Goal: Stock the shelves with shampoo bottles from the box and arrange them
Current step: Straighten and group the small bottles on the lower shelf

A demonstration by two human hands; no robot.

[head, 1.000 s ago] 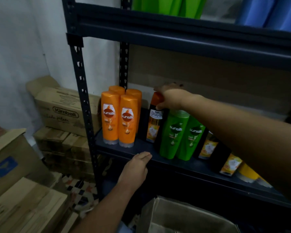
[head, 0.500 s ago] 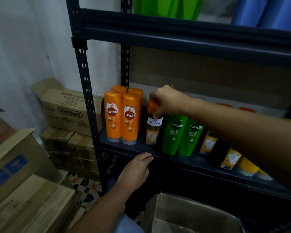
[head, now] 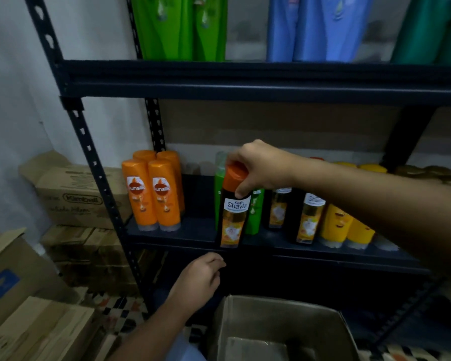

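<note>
Head view, right hand gripping Shayla bottle, green bottles half hidden

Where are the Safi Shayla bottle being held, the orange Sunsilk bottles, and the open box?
Safi Shayla bottle point(head: 233, 220), head view, on its label.
Orange Sunsilk bottles point(head: 164, 196), head view, front right bottle's body.
Open box point(head: 245, 316), head view, inner wall.

On the shelf, 4 Sunsilk bottles stand left of the Shayla bottle.
</note>
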